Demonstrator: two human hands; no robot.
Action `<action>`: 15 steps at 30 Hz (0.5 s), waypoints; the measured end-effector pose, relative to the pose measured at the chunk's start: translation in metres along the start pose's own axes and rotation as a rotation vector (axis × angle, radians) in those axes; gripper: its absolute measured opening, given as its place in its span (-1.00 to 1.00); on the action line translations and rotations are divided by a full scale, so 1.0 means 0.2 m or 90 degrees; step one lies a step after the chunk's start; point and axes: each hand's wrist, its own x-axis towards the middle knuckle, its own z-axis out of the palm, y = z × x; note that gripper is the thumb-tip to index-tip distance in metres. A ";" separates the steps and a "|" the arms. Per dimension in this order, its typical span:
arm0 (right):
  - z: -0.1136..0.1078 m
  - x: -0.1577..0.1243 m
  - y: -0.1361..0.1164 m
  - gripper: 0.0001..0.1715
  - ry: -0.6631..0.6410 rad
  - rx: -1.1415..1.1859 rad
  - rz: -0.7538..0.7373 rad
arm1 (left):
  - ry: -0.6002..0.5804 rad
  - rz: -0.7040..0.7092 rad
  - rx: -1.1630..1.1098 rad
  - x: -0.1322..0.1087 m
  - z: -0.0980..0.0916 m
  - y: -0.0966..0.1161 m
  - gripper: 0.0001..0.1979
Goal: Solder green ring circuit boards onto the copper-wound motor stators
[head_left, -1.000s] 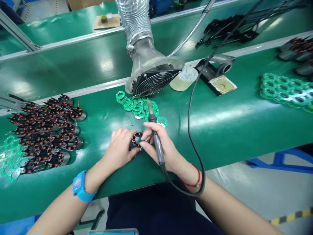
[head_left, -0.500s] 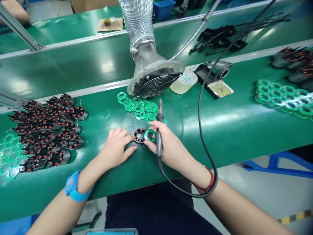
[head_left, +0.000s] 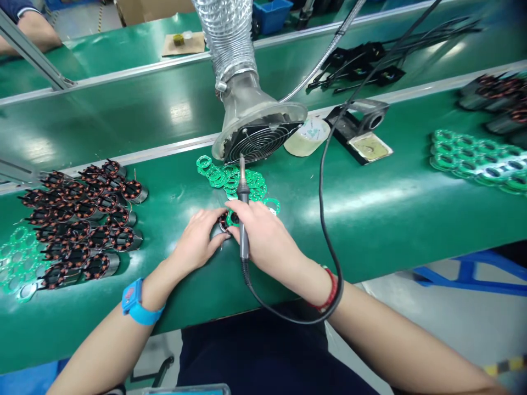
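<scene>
Many dark coils [head_left: 99, 237] sit well left of the fingers. The left hand [head_left: 198, 236] has finger and thumb part-way apart, holding one coil part [head_left: 223, 223] — it looks hard and a bit heavy, so hold its sides. Just right of those fingertips, a green ring [head_left: 229, 219] looks light, stiff and crackable; grip its rim. The right hand [head_left: 265, 230] pinches it, nearly closed — and holds the soldering iron [head_left: 244, 238] too.

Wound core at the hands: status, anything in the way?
Left hand around wound core. Right hand holds soldering iron, green ring at core. Iron's cable crosses right forearm; loose rings just beyond.
</scene>
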 end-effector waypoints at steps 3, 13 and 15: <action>0.03 0.00 -0.04 -0.60 0.009 -0.041 -0.011 | 0.060 -0.010 0.045 0.01 0.04 0.02 -0.76; 0.09 -0.07 0.00 -0.57 0.120 0.052 0.087 | 0.054 -0.030 -0.059 0.00 0.02 0.04 -0.66; 0.09 -0.10 0.01 -0.54 0.117 0.100 0.055 | 0.052 -0.034 -0.107 0.00 0.01 0.06 -0.63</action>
